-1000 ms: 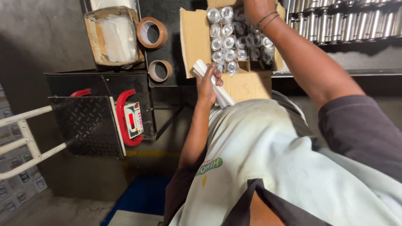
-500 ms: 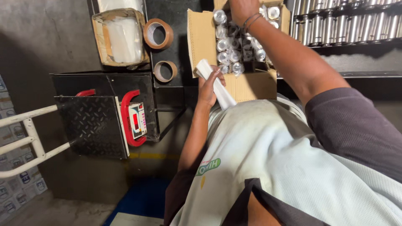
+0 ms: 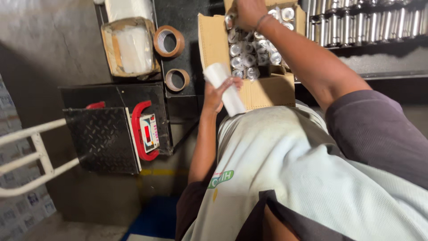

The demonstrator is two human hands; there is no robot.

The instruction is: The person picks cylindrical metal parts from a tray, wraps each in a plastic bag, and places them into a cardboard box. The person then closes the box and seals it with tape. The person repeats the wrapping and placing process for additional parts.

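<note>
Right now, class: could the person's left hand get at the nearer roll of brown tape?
Probably yes, but the left hand already holds a white roll; the tape roll lies uncovered just beside it.

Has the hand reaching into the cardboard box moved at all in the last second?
Yes. The right hand has shifted toward the box's left wall, judged against the cardboard box; it now touches the shiny metal cylinders there.

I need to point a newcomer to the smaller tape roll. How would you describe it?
Start at the open cardboard box of shiny metal cylinders. On the dark surface to its left lie two brown tape rolls; the smaller tape roll is nearer the person, below the larger roll.
</note>
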